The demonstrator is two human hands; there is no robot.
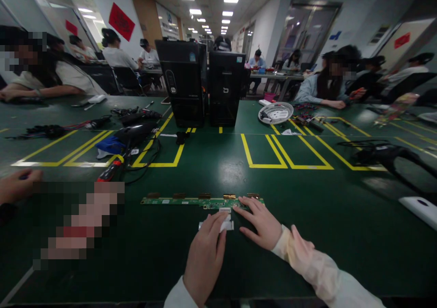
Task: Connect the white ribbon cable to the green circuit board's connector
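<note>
A long, narrow green circuit board with copper-coloured tabs along its far edge lies across the table in front of me. My left hand is closed, its thumb and fingers pinching a white flat ribbon cable at the board's near edge. The fingers partly cover this cable, and its upper end meets the board's white connector; whether it is seated I cannot tell. My right hand is open, fingers spread, with the fingertips resting on the right part of the board.
A red and black screwdriver lies left, near another person's hand. Two black computer towers stand at the back. A white basket, black cables and yellow tape outlines are farther out. A white device sits right.
</note>
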